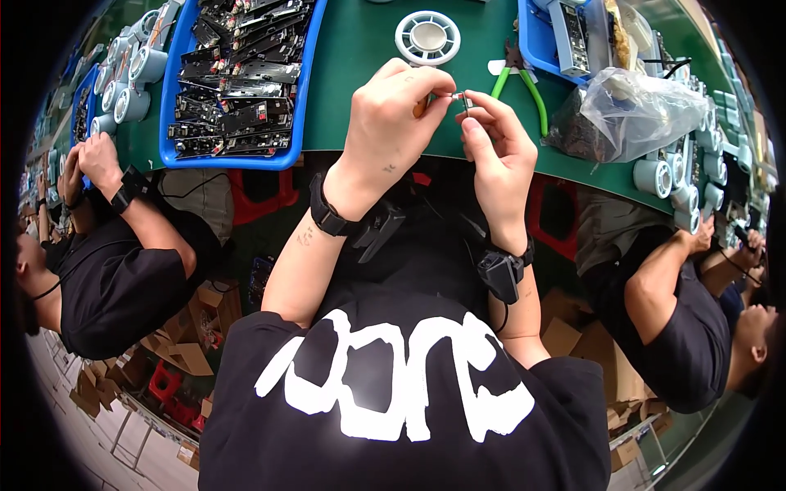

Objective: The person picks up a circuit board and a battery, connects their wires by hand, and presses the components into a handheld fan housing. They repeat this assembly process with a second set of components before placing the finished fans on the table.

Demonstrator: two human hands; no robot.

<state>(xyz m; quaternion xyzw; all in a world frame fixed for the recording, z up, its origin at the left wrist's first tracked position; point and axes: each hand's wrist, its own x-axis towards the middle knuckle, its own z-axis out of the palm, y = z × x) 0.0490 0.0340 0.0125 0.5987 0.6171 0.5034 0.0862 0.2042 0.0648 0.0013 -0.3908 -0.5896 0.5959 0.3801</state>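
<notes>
Both of my hands meet over the green table, fingertips almost touching. My right hand (501,139) pinches a small, thin metallic part (465,101) between thumb and fingers. My left hand (395,110) is closed in a pinch at the near end of that part. An orange-brown bit (421,107) peeks out between its fingers, too covered to name. Just beyond the hands lies a round, pale spoked ring (427,38) with a hub. Green-handled pliers (521,78) rest to the right of it, jaws pointing away.
A blue tray (168,135) piled with black circuit-board assemblies stands at left. On the right are a second blue bin (532,51), a clear plastic bag (634,114) and several pale blue round housings (652,177). People in black shirts work close on both sides.
</notes>
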